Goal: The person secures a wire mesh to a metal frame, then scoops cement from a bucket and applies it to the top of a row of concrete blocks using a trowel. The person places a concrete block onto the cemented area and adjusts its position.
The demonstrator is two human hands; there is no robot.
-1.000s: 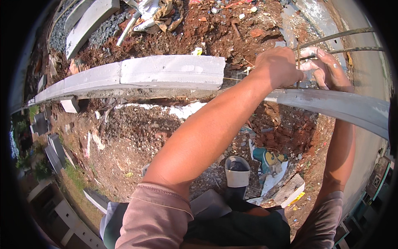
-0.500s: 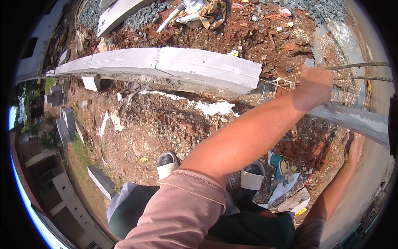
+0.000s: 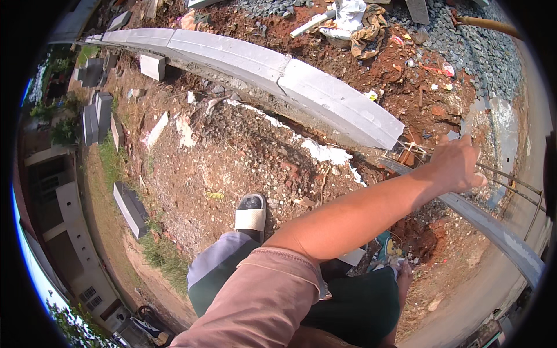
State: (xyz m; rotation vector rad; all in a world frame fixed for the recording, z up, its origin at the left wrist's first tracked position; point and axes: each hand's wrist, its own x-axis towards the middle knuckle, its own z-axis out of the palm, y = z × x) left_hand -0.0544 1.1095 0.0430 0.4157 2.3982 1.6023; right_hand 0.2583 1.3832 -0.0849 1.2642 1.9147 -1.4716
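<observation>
My left arm, its pink sleeve rolled to the elbow, reaches across to the right. At its end my left hand (image 3: 455,164) is curled around the thin steel reinforcing bars (image 3: 507,181), whose tied wire end (image 3: 415,148) shows left of it. A small flat grey piece (image 3: 452,135) sticks out beyond the fingers; whether I hold it I cannot tell. Under my wrist runs a long grey plank (image 3: 493,230). My right hand (image 3: 405,275) is low beside my green-clad knee, near crumpled coloured packaging (image 3: 386,243). The knee partly hides this hand, and its grip is not clear.
A curved row of pale concrete kerb blocks (image 3: 325,95) ends just left of my left hand. Loose blocks (image 3: 129,207) lie at the left. Gravel (image 3: 481,64) and a wooden handle (image 3: 487,24) are at the far right. A road (image 3: 458,301) runs along the right.
The view has turned and shifted, so the kerb row slants more. My right hand has left the plank's side and come in beside my knee. My left hand stays at the bars.
</observation>
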